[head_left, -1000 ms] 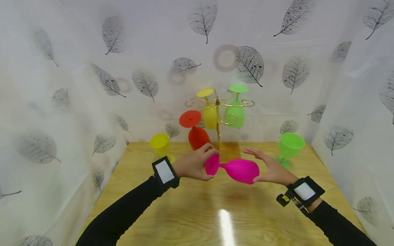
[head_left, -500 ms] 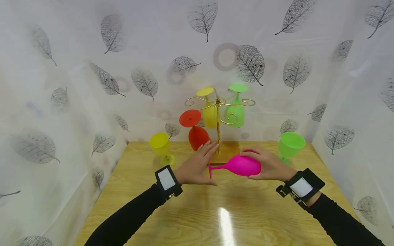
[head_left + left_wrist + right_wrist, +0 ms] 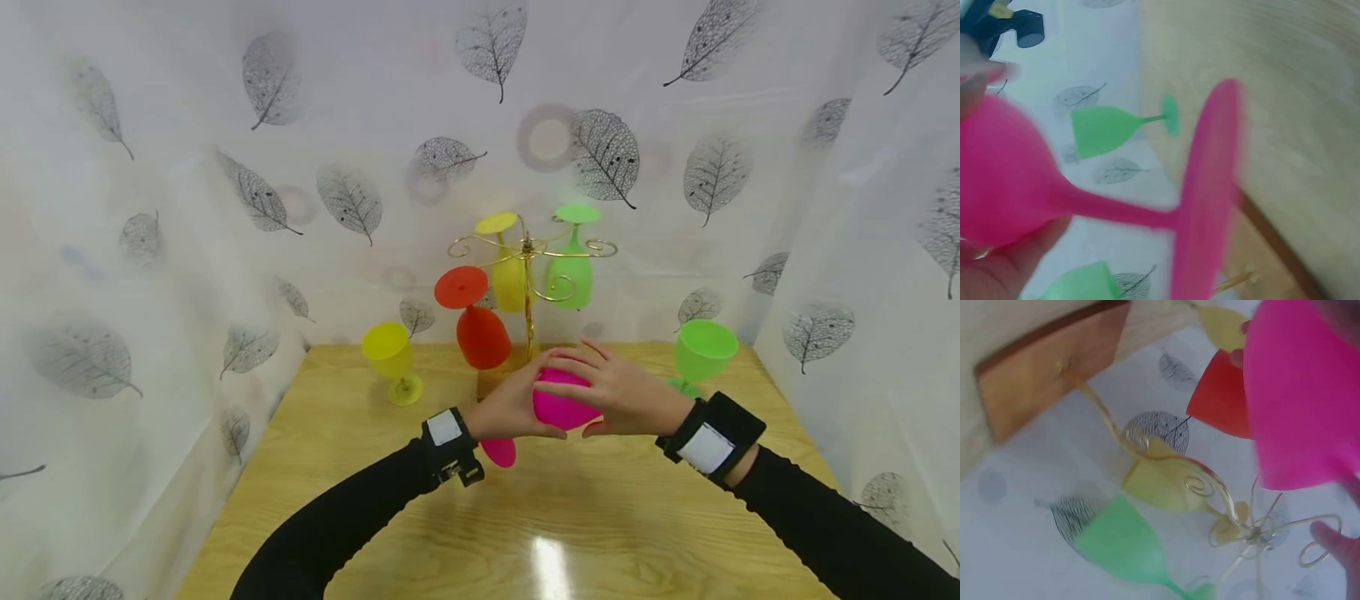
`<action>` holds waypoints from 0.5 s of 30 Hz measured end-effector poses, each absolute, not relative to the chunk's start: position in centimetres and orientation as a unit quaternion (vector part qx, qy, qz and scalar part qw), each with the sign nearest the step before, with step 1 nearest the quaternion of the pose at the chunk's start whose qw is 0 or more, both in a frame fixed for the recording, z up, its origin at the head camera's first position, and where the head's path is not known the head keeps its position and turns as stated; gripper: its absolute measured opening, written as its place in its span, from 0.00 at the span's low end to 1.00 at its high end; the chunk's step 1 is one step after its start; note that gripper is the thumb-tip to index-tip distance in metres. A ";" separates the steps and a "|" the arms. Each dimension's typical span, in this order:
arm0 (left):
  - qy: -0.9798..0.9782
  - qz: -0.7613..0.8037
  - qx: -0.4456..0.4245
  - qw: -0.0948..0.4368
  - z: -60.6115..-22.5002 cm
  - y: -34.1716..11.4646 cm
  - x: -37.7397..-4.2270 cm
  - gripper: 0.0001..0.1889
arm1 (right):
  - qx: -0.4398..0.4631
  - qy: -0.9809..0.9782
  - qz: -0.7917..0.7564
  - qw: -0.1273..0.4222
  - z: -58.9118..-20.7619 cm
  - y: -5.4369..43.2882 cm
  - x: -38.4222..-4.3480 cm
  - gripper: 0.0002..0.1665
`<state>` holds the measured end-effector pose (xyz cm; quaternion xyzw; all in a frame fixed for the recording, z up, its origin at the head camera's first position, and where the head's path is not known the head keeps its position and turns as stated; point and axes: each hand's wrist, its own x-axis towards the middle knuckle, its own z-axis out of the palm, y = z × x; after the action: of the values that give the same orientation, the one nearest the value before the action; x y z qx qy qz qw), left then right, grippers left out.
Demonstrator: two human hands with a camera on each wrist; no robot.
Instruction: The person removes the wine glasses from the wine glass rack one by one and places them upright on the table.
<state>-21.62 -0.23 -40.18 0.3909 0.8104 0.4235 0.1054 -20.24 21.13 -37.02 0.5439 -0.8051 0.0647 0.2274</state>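
A magenta goblet (image 3: 561, 402) is tilted between my two hands, above the table. My left hand (image 3: 512, 404) grips its bowl, thumb below. The foot shows under that hand. My right hand (image 3: 626, 393) lies across the bowl's other side with long, spread fingers; in the right wrist view one finger (image 3: 1333, 542) stands apart from the bowl. Behind them rises a gold wire rack (image 3: 529, 312). A red goblet (image 3: 483, 337), a yellow goblet (image 3: 507, 283) and a green goblet (image 3: 570, 279) hang upside down from its arms.
On the wooden table (image 3: 420, 517) another yellow goblet (image 3: 388, 354) stands upright at the left. Another green goblet (image 3: 703, 354) stands at the right. The rack has a wooden base (image 3: 1054, 369). White leaf-patterned sheeting (image 3: 300, 167) encloses the back and sides.
My left hand has moved from the goblet's foot to its bowl. The goblet has tilted, its foot now lower and nearer. My right hand has shifted left and its fingers have spread over the bowl.
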 end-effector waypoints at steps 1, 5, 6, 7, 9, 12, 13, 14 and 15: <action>0.803 0.438 0.391 0.097 -40.4 -0.4 -21.5 0.53 | 0.526 -0.819 0.111 0.200 -37.2 21.1 -20.2 0.63; 0.779 0.492 0.384 0.067 -41.4 -0.8 -20.9 0.48 | 0.429 -0.832 0.343 0.082 -38.3 21.2 -20.1 0.70; 0.772 0.505 0.379 0.065 -41.6 -0.9 -20.9 0.49 | 0.410 -0.824 0.386 0.062 -38.6 21.1 -20.1 0.70; 0.766 0.516 0.377 0.064 -41.8 -1.0 -20.8 0.49 | 0.394 -0.816 0.420 0.047 -38.9 21.0 -20.1 0.69; 0.758 0.534 0.369 0.061 -42.0 -1.1 -20.7 0.51 | 0.375 -0.806 0.457 0.035 -39.3 20.6 -20.2 0.64; 0.749 0.561 0.347 0.062 -41.8 -1.4 -20.5 0.53 | 0.359 -0.805 0.471 0.029 -39.6 20.0 -20.2 0.58; 0.744 0.569 0.345 0.062 -41.6 -1.5 -20.5 0.52 | 0.357 -0.806 0.472 0.028 -39.7 19.9 -20.2 0.57; 0.740 0.575 0.343 0.061 -41.5 -1.5 -20.6 0.51 | 0.353 -0.807 0.473 0.026 -39.7 19.7 -20.2 0.56; 0.738 0.580 0.341 0.060 -41.3 -1.6 -20.6 0.50 | 0.351 -0.808 0.473 0.025 -39.8 19.5 -20.2 0.56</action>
<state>-20.58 -1.64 -41.31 0.3407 0.7379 0.5795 0.0603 -20.16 19.51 -39.75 0.3514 -0.8075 0.4731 0.0250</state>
